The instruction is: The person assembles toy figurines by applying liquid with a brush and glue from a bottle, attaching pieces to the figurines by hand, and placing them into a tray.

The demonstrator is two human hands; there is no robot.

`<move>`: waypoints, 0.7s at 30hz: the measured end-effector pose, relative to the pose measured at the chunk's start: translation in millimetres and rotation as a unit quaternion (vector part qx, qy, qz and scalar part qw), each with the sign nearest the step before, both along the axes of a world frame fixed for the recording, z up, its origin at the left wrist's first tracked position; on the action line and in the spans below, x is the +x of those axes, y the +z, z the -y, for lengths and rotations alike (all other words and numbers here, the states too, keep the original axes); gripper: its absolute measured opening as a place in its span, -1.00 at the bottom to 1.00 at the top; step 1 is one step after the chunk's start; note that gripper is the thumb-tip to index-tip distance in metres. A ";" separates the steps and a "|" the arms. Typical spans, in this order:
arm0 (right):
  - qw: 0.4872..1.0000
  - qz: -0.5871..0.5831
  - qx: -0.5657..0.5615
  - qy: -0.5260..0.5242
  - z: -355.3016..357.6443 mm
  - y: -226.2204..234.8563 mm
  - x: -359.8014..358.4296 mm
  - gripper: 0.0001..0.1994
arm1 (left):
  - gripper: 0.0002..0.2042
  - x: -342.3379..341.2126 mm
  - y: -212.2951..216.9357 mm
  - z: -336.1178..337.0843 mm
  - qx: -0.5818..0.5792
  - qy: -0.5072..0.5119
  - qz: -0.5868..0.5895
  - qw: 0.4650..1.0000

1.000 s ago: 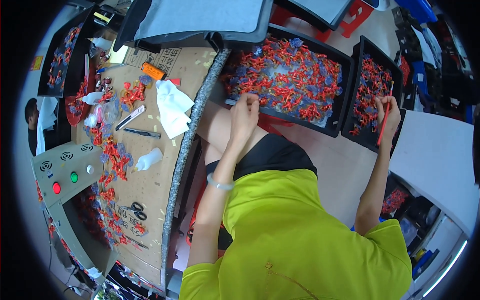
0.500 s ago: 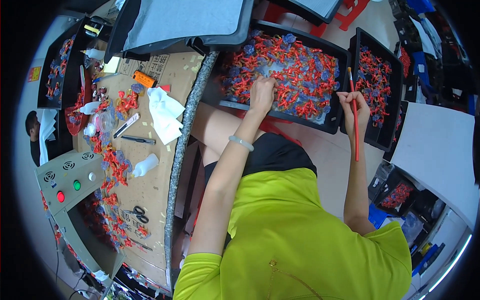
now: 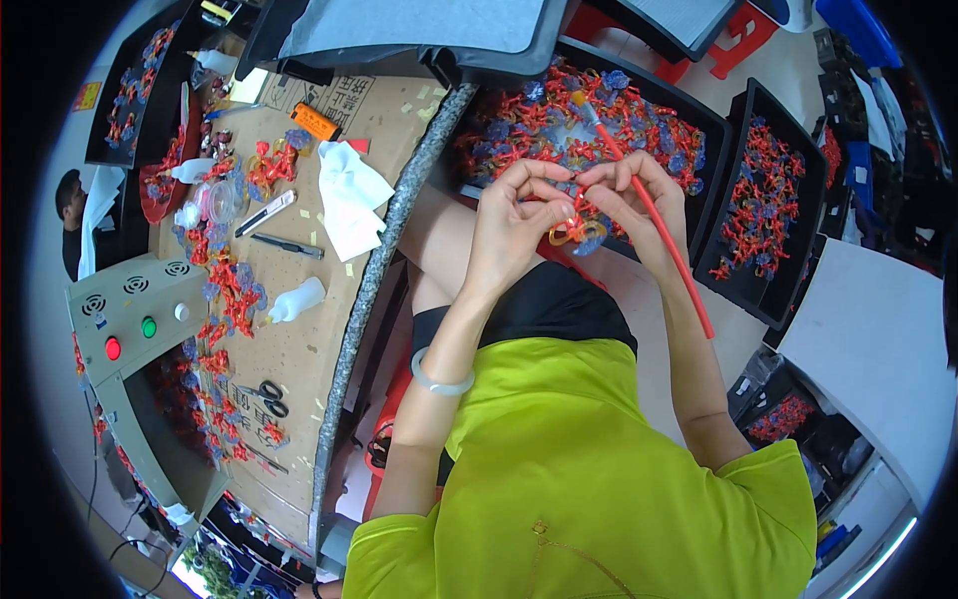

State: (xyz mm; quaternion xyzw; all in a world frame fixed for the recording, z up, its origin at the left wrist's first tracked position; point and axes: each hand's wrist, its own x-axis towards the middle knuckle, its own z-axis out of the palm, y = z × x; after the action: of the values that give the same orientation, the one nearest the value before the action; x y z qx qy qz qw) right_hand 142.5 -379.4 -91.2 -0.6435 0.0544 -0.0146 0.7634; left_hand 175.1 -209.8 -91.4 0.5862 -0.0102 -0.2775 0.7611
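In front of my lap I hold a small red, amber and bluish-purple plastic figurine (image 3: 589,238). My left hand (image 3: 511,222) pinches it between thumb and fingers, and its wrist wears a pale bangle (image 3: 441,385). My right hand (image 3: 647,212) is closed on a thin paintbrush (image 3: 675,250) with a red handle, its tip slanting up and away. The right thumb and fingertips also meet at the figurine's top. Just beyond both hands lies a black tray (image 3: 716,150) full of similar figurines, partly hidden by my hands.
A second black tray (image 3: 814,195) of figurines is on the right. On the cardboard-covered table (image 3: 299,344) at left lie a white squeeze bottle (image 3: 297,299), scissors (image 3: 267,397), white tissue (image 3: 351,200), an orange box (image 3: 315,122) and loose figurines. A grey control box (image 3: 130,304) stands farther left.
My left hand has come out of the tray toward me, now with a figurine. My right hand has moved left to meet it, and the brush has tilted with its tip leftward.
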 end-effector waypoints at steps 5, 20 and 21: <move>0.997 -0.004 0.006 0.072 -16.7 18.6 -0.8 -0.73 | -0.64 -17.3 8.5 -13.4 -0.046 0.054 0.021 0.997; 0.986 0.116 -0.121 -0.020 -7.8 49.9 -5.0 -0.67 | -0.56 -54.1 32.7 -34.0 -0.144 0.150 -0.063 0.976; 0.986 0.140 -0.089 -0.030 -3.2 52.4 -7.0 -0.65 | -0.57 -54.6 33.9 -35.9 -0.121 0.159 -0.054 0.978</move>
State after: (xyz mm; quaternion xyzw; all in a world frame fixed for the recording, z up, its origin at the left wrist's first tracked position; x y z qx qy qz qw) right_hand 135.5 -376.3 -38.8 -0.6989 -0.0353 -0.1320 0.7021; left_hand 120.5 -173.9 -57.5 0.4681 0.0911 -0.1806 0.8602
